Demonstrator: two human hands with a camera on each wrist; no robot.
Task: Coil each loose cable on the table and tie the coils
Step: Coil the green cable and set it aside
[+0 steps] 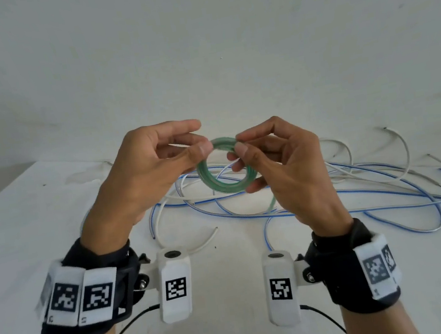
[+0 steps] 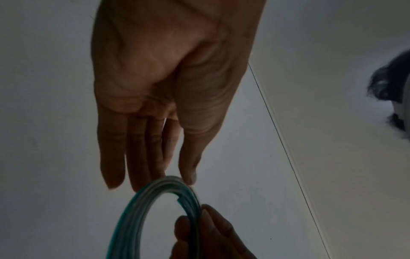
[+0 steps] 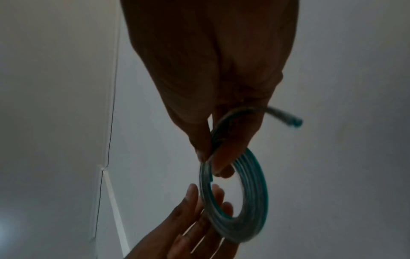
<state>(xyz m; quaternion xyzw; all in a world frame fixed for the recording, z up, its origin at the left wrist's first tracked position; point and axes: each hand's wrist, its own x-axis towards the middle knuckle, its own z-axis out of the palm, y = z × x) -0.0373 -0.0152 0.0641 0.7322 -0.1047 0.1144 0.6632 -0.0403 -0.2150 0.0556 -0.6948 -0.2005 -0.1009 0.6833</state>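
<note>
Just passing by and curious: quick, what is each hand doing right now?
Left hand: thumb and fingertips pinch the rim of the green cable coil.
Right hand: pinches the same coil on its other side, near the loose end.

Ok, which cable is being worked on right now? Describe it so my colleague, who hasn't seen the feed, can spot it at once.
Look above the white table, between the two raised hands. There the left hand and right hand pinch a small green translucent cable coil, wound into a tight ring. Unlike the blue-striped and white loose cables sprawled on the table behind, it is green, coiled and held in the air.
</note>
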